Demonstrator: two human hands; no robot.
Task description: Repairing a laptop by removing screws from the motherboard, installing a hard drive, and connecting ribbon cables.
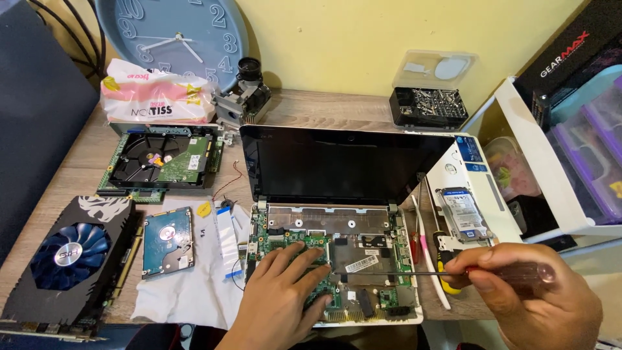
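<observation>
Left hand [285, 285] lay flat and open on the green circuit board [310, 259] inside the opened small laptop [337, 259], fingers spread, pressing down near the board's middle. Right hand [525, 291] closed around the dark red handle of a long screwdriver [414, 273], shaft held level across the laptop base, tip at or perhaps just above the board beside the left fingertips. Sat on a wooden desk [324, 107], with a graphics card [68, 259] and bare hard drives [167, 241] well to the left.
</observation>
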